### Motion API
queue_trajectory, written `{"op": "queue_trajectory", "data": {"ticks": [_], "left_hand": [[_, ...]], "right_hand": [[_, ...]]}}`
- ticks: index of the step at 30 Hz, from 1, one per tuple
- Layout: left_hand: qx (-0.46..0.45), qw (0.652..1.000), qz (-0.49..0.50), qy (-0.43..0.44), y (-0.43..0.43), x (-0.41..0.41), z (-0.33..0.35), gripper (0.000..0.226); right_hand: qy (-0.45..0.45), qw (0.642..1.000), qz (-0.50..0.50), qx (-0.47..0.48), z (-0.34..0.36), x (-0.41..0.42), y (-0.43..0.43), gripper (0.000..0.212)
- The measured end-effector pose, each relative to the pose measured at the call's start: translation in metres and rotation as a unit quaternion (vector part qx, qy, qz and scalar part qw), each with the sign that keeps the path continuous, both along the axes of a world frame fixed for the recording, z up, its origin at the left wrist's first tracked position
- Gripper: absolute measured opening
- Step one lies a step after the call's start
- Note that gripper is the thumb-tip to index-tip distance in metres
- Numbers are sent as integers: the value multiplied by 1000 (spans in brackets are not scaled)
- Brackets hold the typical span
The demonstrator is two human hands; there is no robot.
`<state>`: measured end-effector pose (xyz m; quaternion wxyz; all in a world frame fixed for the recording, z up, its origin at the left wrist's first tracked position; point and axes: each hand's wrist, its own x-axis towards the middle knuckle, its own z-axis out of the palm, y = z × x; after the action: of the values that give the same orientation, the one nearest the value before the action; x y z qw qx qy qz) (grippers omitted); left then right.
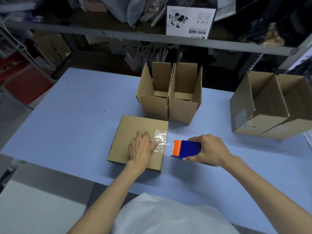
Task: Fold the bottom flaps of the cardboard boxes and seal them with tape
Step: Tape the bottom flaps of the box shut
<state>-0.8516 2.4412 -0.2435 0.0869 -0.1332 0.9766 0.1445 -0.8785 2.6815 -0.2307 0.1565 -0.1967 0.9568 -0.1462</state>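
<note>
A small cardboard box (135,129) lies with its folded flaps facing up on the blue table (70,125). Clear tape (161,138) runs across its top toward the right edge. My left hand (141,146) rests on the box top, fingers pressing on the tape. My right hand (208,150) grips a blue and orange tape dispenser (184,148) just right of the box, a thin strand of tape stretching between the dispenser and the box.
Two open-topped boxes (168,98) stand side by side behind the taped box. A larger open box (270,107) sits at the right. A metal shelf (152,38) with a white product carton (190,19) rises beyond the table.
</note>
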Motion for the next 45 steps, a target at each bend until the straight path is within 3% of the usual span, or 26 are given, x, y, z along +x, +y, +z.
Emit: {"op": "queue_trajectory", "data": {"ticks": [3, 6, 8, 13, 15, 18, 22, 27, 31, 33, 35, 38, 41, 43, 45], "left_hand": [[-9, 1000, 22, 16, -8, -6, -2, 82], [108, 989, -61, 79, -8, -10, -9, 50], [201, 970, -122, 59, -6, -10, -13, 29], [288, 947, -128, 60, -13, -12, -24, 30], [276, 949, -137, 65, -14, -12, -25, 30], [247, 952, -165, 77, -15, -12, -26, 29], [114, 947, -294, 66, -16, -9, -22, 30], [-76, 904, -418, 39, -8, -16, -21, 27], [-78, 907, -414, -4, 0, -16, -14, 42], [32, 936, -350, 0, -1, -18, -6, 60], [124, 956, -260, 49, 0, -26, 1, 56], [60, 969, -221, 92, 3, -48, 0, 51], [-11, 976, -219, -19, 4, -67, -11, 75], [-68, 969, -231, -51, 6, -73, -16, 74], [-100, 964, -243, -30, 11, -75, -13, 65]], "right_hand": [[-1, 1000, 5, 11, 0, -3, -3, 75], [-12, 1000, 10, 24, -1, -7, -7, 79], [-11, 999, 20, 36, -1, -10, -11, 78], [-3, 997, 42, 69, 0, -17, -29, 57], [31, 988, 79, 127, 0, -16, -43, 37], [39, 976, 110, 182, 0, -11, -48, 30], [67, 991, 12, 113, 7, -10, -26, 42], [98, 989, 0, 109, -16, 2, -14, 63], [75, 988, -22, 135, -44, 17, -15, 80], [67, 989, -30, 130, -54, 24, -18, 78], [108, 988, -42, 106, -63, 26, -20, 76], [167, 978, -62, 110, -76, 35, -21, 73], [177, 979, -79, 67, -84, 36, -19, 77], [179, 977, -109, 42, -81, 33, -21, 74], [143, 980, -135, 10, -73, 43, -29, 65]]}}
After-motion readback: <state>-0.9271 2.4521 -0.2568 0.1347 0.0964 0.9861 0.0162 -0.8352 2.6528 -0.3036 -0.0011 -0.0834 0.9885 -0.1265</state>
